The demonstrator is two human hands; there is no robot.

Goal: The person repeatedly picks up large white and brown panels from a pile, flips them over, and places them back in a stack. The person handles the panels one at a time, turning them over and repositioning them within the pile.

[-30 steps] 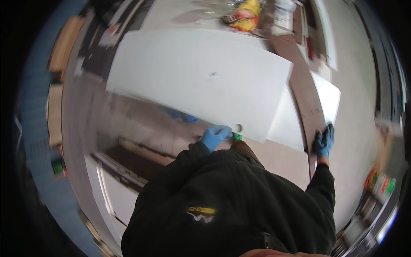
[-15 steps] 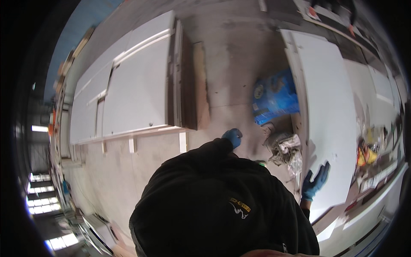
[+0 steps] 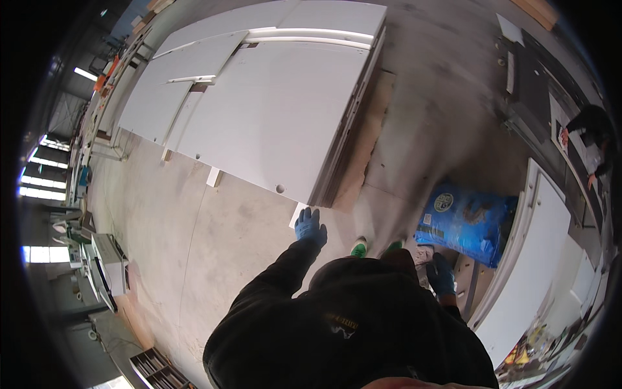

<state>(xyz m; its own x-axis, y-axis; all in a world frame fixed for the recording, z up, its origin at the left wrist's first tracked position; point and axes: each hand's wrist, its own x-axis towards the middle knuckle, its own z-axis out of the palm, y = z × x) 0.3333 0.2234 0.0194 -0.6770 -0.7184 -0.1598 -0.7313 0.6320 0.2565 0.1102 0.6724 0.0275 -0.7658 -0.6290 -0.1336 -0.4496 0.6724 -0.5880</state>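
Observation:
My left hand (image 3: 311, 228), in a blue glove, reaches forward with its fingers apart, near the closest corner of a stack of large white panels (image 3: 272, 110). It holds nothing; whether its fingertips touch the white block (image 3: 299, 214) under that corner, I cannot tell. My right hand (image 3: 442, 275), also gloved in blue, hangs low at my right side. Its fingers look loosely stretched and no object shows in it. Beside it are a crumpled pale cloth (image 3: 424, 255) and a full blue plastic sack (image 3: 465, 223) on the floor.
A white panel (image 3: 534, 243) on a raised stack stands at my right. My shoes (image 3: 359, 247) show on the concrete floor (image 3: 240, 240). A person in dark clothes (image 3: 593, 133) is at a bench far right. Machines (image 3: 107, 262) stand at the left.
My view has turned toward the white panel stack on the left. My right hand has come off the white panel at the right and dropped; my left hand has reached forward.

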